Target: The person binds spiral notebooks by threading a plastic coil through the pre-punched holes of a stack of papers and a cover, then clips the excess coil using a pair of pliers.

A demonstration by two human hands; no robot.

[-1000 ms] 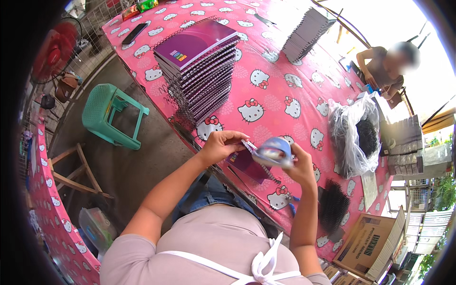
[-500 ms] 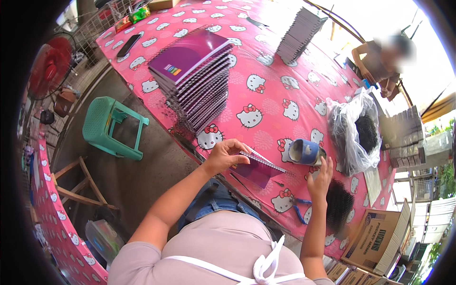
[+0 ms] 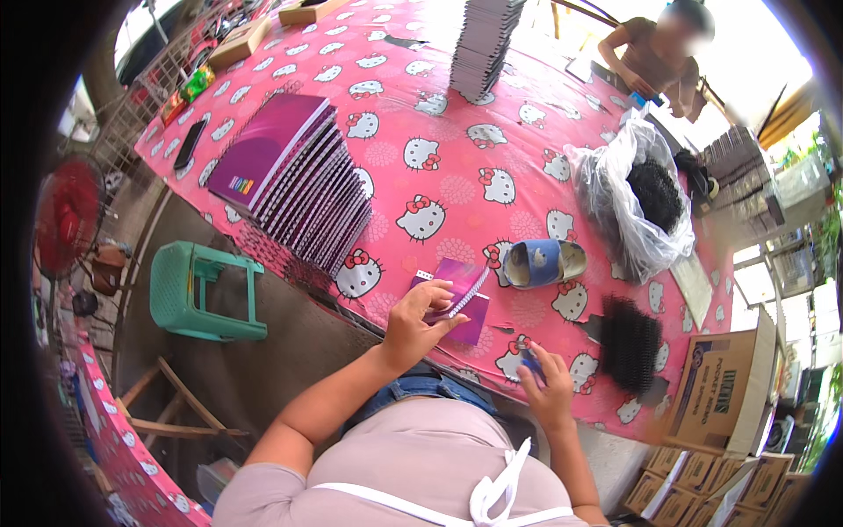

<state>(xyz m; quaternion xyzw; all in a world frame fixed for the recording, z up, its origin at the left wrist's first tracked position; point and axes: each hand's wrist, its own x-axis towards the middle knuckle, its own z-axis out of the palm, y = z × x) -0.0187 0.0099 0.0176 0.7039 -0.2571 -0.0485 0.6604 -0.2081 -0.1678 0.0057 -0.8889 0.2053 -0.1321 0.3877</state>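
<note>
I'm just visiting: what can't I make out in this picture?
All in the head view:
Notebook: partly covered by the left hand.
Blue tool: partly hidden by the right hand; whether it is gripped is unclear.
Coils in the bag: overlapping, so uncountable.
Cartons: cut off by the lower edge.
Co-worker's hands: too small to tell what they hold.

A green stool (image 3: pixel 172 292) stands on grey floor (image 3: pixel 294 364).

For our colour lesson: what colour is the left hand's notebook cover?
The notebook has a purple cover, clearest in the head view.
</note>
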